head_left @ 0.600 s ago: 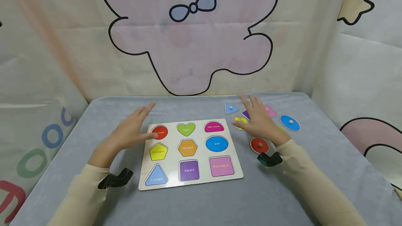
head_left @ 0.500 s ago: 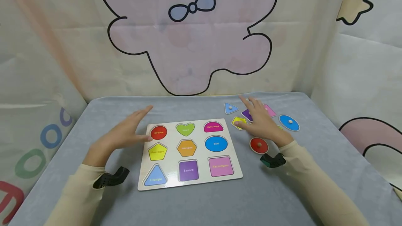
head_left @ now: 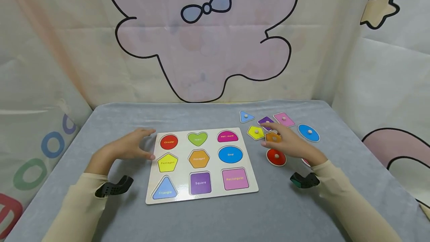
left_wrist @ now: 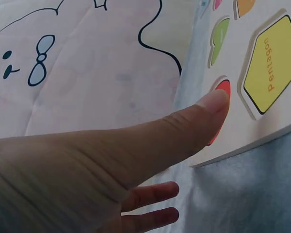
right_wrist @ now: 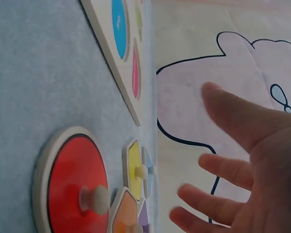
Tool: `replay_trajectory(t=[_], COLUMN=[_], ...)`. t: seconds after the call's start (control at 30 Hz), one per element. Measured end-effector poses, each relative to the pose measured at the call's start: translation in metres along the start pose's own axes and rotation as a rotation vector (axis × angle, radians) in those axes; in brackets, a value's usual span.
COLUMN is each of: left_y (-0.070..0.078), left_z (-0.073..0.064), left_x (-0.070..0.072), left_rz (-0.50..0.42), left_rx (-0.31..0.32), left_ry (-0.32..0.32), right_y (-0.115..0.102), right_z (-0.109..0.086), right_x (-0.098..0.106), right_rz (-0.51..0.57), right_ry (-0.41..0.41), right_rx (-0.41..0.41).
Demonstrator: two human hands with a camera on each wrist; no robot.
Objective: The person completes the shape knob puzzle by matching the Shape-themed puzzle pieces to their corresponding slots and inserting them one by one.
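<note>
A white shape board lies on the table, with coloured recesses labelled by shape. My left hand is beside its left edge, fingers relaxed and holding nothing; in the left wrist view its thumb overlaps the red circle recess. Over the loose pieces on the right is my right hand, nothing in its grasp. Its fingertips overlap the orange hexagon piece and reach the purple square piece. A red circle piece with a knob lies just below that hand.
Other knobbed pieces lie around the right hand: a blue triangle, yellow pentagon, pink rectangle and blue oval. Another piece is mostly hidden under the right wrist. A printed curtain stands behind the grey-covered table.
Both hands have come lower and nearer the person. The left thumb has shifted left from the red circle recess, and the right hand has uncovered the orange hexagon and more of the purple square.
</note>
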State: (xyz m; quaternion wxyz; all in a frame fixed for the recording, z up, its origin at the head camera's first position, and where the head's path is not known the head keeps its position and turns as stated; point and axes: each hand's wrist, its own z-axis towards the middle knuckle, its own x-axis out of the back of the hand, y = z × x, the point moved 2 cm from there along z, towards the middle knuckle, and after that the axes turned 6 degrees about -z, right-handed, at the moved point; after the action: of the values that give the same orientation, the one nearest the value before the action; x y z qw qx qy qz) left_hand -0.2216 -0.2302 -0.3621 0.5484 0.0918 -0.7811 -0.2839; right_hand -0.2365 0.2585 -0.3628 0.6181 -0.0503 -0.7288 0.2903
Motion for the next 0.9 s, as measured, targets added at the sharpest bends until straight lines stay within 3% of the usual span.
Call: replay_trajectory(t=[0.2,0.4,0.67,0.9], left_y=[-0.003,-0.008,-0.010,-0.010], left_z=[0.004,0.003,0.005,0.008], left_x=[-0.003,-0.005,-0.007,-0.008], left_rz=[0.020,-0.024,-0.088,-0.111], left_rx=[0.059,0.017,-0.044,-0.041], left_ry=[-0.017,-0.029,-0.058,-0.060], right_y=[0.010,0.024,0.033,0.037], right_z=[-0.004,-0.005,-0.002,-0.003], right_x=[0.010,0.018,0.013,0.010], right_rz=[0.030,0.066,0.056,0.071], right_ry=[-0.103,-0.232,-0.291,-0.306], right_rx=[0.105,0.103,0.092,0.085])
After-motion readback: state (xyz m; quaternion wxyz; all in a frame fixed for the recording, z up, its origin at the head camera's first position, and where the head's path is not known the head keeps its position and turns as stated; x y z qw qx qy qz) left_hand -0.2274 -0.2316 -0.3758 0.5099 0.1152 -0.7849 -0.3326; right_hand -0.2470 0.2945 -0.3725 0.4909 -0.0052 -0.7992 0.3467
